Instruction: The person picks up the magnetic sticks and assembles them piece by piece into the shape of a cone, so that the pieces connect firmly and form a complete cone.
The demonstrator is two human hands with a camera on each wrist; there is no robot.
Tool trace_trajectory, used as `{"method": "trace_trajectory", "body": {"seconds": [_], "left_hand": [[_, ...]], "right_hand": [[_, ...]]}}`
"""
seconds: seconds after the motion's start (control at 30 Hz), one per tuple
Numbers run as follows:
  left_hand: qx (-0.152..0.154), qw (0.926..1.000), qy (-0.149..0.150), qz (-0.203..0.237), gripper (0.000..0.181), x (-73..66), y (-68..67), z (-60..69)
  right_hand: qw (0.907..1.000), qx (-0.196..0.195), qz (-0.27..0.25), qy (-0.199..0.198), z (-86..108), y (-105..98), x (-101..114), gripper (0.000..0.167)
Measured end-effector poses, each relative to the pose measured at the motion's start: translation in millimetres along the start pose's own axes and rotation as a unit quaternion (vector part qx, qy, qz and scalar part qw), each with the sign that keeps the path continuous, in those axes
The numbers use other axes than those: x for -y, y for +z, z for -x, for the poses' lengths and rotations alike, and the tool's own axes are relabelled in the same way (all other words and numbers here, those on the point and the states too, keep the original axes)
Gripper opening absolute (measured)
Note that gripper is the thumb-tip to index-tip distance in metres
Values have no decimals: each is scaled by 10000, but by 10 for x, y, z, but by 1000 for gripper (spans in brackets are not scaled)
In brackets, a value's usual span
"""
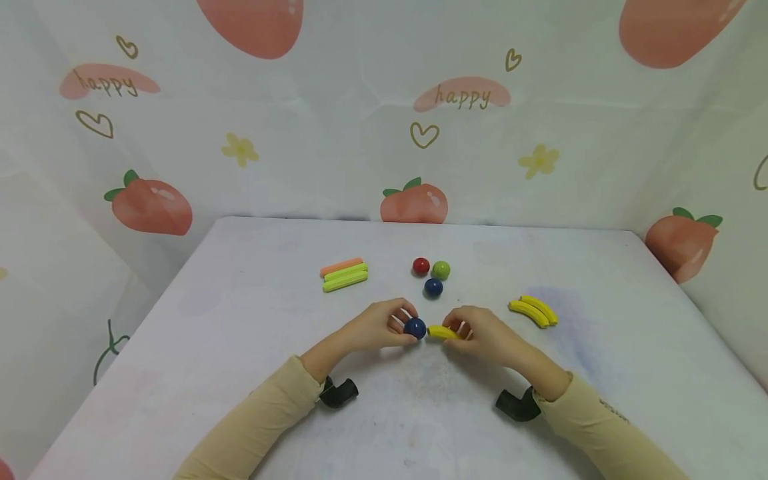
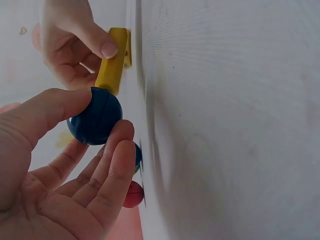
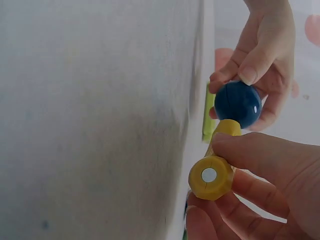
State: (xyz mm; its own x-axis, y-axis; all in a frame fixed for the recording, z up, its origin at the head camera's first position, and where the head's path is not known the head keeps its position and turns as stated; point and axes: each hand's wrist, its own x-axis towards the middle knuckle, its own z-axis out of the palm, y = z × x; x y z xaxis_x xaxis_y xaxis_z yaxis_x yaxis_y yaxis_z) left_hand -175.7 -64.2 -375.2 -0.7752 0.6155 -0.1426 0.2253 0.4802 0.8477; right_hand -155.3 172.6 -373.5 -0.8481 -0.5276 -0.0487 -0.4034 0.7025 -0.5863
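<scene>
My left hand pinches a glossy blue ball between thumb and fingers, above the front middle of the table. Facing it, my right hand holds a slightly curved yellow magnetic rod between thumb and fingers. In both wrist views one end of the yellow rod meets the blue ball, or nearly so. At the rod's other end, a white round disc shows in the right wrist view.
Behind the hands sit a red ball, a green ball and another blue ball. Left of them lie an orange rod and two yellow-green rods. Two curved yellow rods lie to the right. A printed cloth hangs behind.
</scene>
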Motion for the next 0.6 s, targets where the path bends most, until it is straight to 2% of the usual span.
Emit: {"method": "trace_trajectory", "body": {"seconds": [0.23, 0.6], "left_hand": [[118, 9999, -30, -24, 34, -15, 31, 3], [95, 9998, -28, -168, 34, -23, 25, 1]], "right_hand": [[9999, 80, -60, -54, -8, 2, 20, 23], [9995, 216, -215, -74, -19, 24, 17, 26]]}}
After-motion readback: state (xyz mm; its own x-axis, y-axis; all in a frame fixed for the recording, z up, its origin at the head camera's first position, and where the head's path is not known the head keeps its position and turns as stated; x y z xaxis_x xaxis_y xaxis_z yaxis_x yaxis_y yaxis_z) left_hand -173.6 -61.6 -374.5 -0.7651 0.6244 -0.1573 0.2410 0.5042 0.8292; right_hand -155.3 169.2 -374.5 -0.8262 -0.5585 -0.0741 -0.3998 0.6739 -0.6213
